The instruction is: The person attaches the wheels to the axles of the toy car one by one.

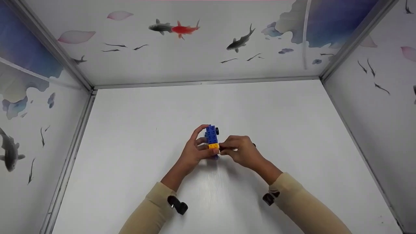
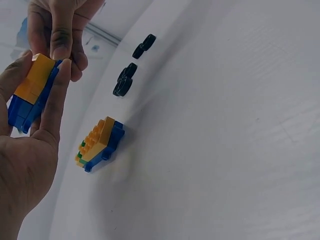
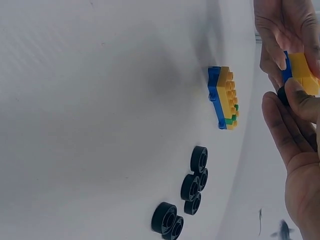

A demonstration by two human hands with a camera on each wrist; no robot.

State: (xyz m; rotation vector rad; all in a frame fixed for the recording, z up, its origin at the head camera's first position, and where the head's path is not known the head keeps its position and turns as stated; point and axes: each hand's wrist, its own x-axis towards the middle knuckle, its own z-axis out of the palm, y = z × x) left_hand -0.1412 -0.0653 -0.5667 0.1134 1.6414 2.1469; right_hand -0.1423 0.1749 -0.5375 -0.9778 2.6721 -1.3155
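Note:
The left hand (image 1: pixel 191 154) grips a toy car body (image 1: pixel 211 135) of blue and yellow building bricks between thumb and fingers. In the left wrist view its yellow block (image 2: pixel 35 80) sits on a blue base. From the other side, the right hand (image 1: pixel 242 149) pinches a small black wheel (image 3: pixel 283 95) against the blue side of the body. Its fingers cover much of the wheel, so whether it is attached I cannot tell. A second brick body (image 2: pixel 101 143), yellow and green on blue, stands on the table, apart from both hands.
Several loose black wheels (image 3: pixel 190 187) lie on the white table (image 1: pixel 130 130), with two more wheels (image 3: pixel 167 220) close by. Printed wall panels (image 1: pixel 201 61) with grey frames border the table at the back and both sides.

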